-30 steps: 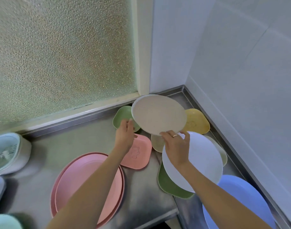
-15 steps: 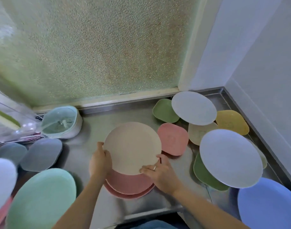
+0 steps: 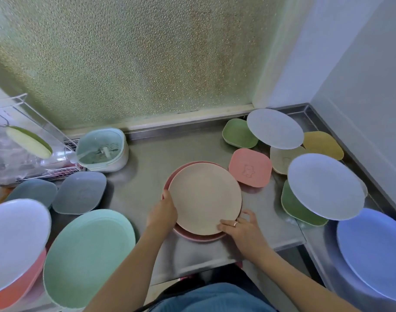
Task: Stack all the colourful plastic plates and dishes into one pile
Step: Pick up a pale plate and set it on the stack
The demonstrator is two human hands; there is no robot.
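A beige round plate [image 3: 205, 198] lies on top of the pink plates [image 3: 196, 237] at the middle of the steel counter. My left hand [image 3: 163, 213] grips its left rim. My right hand [image 3: 241, 229] touches its lower right rim with fingers spread. To the right lie a pink square dish [image 3: 251, 166], a green dish [image 3: 237, 132], two white round plates [image 3: 274, 128] [image 3: 325, 188], a yellow dish [image 3: 323, 144], a beige dish [image 3: 281, 157], a green dish [image 3: 298, 208] and a blue plate [image 3: 375, 248]. At the left are a mint oval plate [image 3: 89, 255], two grey dishes [image 3: 80, 192] and a white plate [image 3: 14, 239] on a coral one.
A mint strainer bowl [image 3: 102, 149] and a clear wire dish rack [image 3: 23, 152] stand at the back left. A frosted window backs the steel counter [image 3: 147, 172], and white walls close the right corner. The counter's front edge runs just below my hands.
Both hands carried the beige plate from the right corner leftwards and lowered it onto the pink plates. My view swung left, bringing in the mint, grey and white dishes.
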